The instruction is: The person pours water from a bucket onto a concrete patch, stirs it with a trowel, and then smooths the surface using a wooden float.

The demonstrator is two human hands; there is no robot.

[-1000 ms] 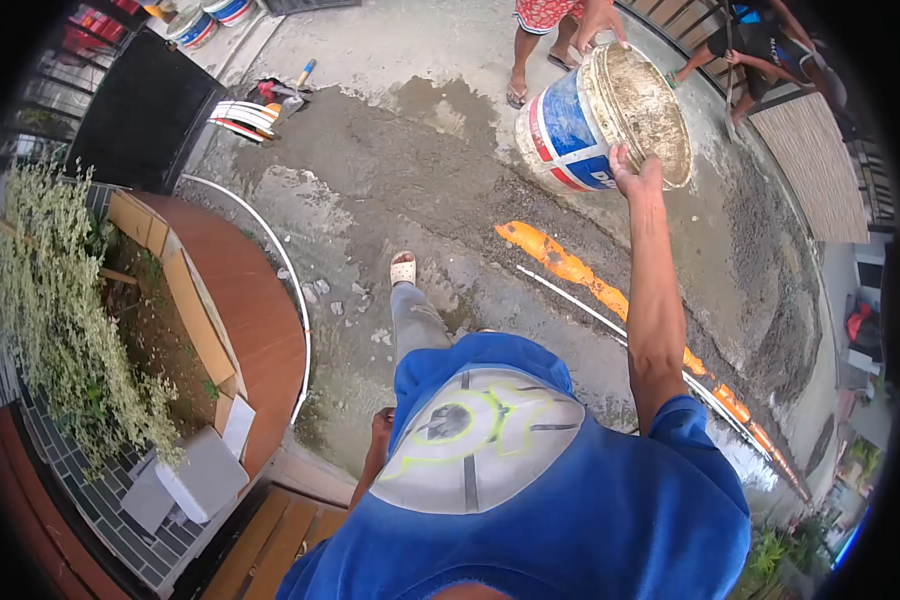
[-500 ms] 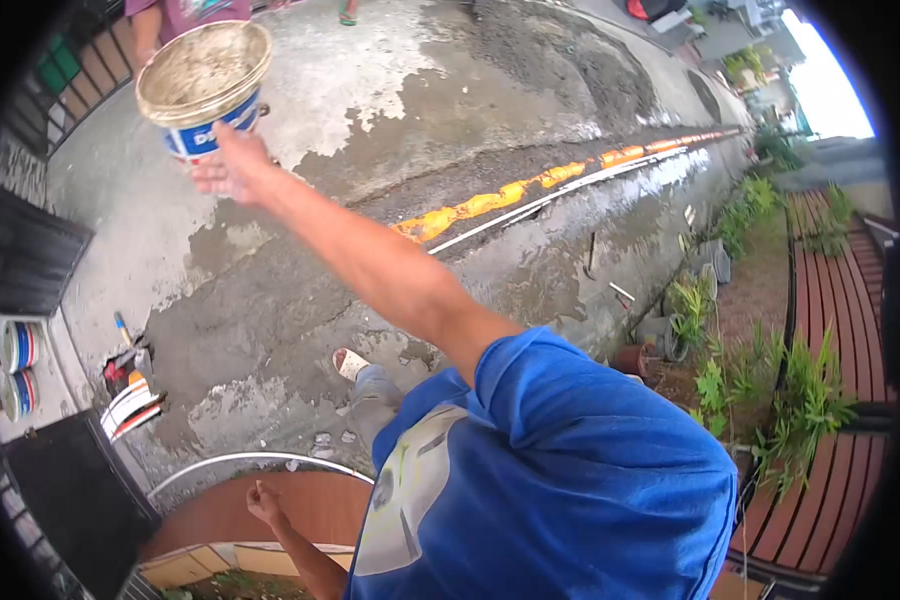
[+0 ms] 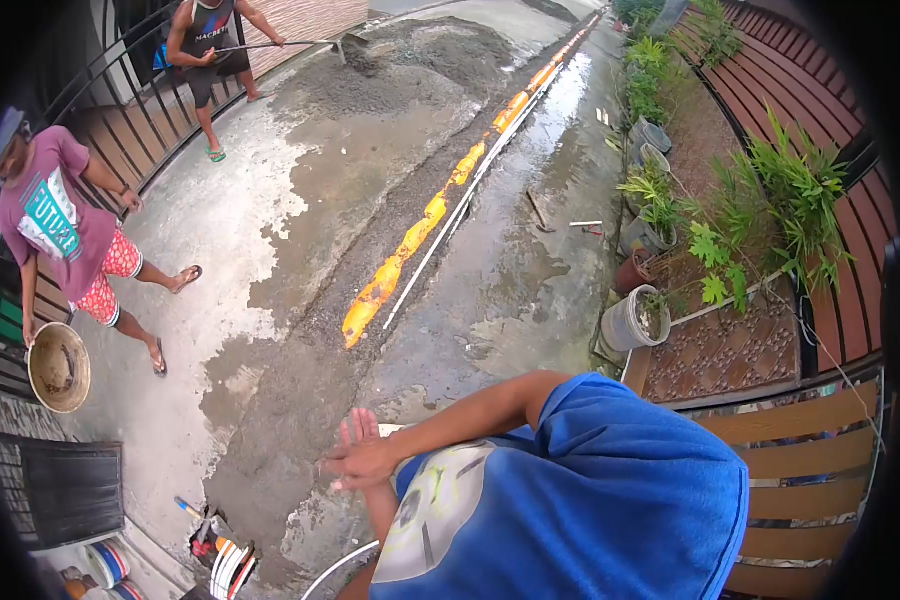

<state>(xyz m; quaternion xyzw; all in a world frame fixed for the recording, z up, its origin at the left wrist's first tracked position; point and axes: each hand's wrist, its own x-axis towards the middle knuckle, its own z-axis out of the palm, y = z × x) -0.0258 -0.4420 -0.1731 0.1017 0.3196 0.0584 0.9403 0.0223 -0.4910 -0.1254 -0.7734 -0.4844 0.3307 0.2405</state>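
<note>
My right hand (image 3: pixel 363 463) crosses over my left wrist, its fingers stretched out and holding nothing. Behind it my left hand (image 3: pixel 359 425) points upward with its fingers extended, partly covered by the right one. Both are in front of my shirt, over the wet grey pavement (image 3: pixel 270 400). At the left, a person in a purple shirt (image 3: pixel 65 210) has a dirty, cement-stained bucket (image 3: pixel 60 368) hanging by its rim from one hand. Near the lower left lie a blue-handled tool (image 3: pixel 187 507) and striped curved pieces (image 3: pixel 232 570) beside a hole.
Another person (image 3: pixel 210 45) holds a shovel (image 3: pixel 280 45) at a grey mortar heap (image 3: pixel 420 65). An orange pipe (image 3: pixel 410 240) and thin white pipe (image 3: pixel 440 245) run along a trench. A hammer (image 3: pixel 538 212), potted plants (image 3: pixel 655 200) and a white bucket (image 3: pixel 635 320) are to the right.
My right hand has let go of the bucket and drawn back to my left wrist. The bucket now hangs from the other person's hand. My left hand has risen, and the view has turned.
</note>
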